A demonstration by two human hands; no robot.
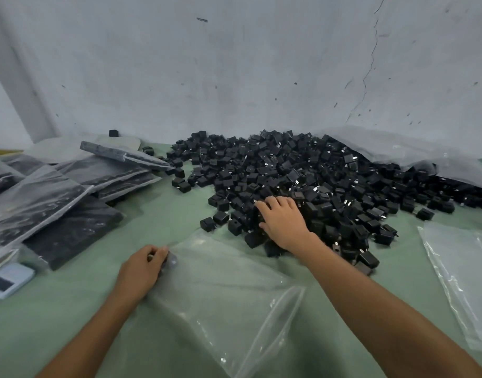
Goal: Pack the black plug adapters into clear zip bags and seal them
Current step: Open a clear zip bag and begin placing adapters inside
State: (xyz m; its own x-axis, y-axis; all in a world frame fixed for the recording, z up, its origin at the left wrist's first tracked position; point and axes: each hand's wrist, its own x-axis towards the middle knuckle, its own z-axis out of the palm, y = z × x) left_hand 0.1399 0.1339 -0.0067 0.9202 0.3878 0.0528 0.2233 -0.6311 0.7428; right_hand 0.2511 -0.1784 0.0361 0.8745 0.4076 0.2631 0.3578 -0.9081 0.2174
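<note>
An empty clear zip bag [229, 296] lies flat at the bottom centre of the frame, between two bare forearms. The left hand [144, 268] sits at its upper left corner, fingers curled and pinching the bag's edge against the thumb. The right hand [283, 222] reaches past the bag's far edge and rests palm down on the near side of the pile of black plug adapters [302, 173], fingers a little spread and lying nearly straight on top of them (the fingertips touch the adapters, the thumb tucks in at the side). The pile fills the centre and right of the frame, with loose adapters scattered just beside the bag.

Everything lies on a pale green table [71, 323]. At the left, filled bags [57, 192] are stacked at angles; a small light blue device [8, 279] sits at the lower left. Another empty bag [463, 274] lies at the right edge, and crumpled plastic sheeting [411, 148] lies behind the pile. A grey, cracked wall [234, 64] fills the top.
</note>
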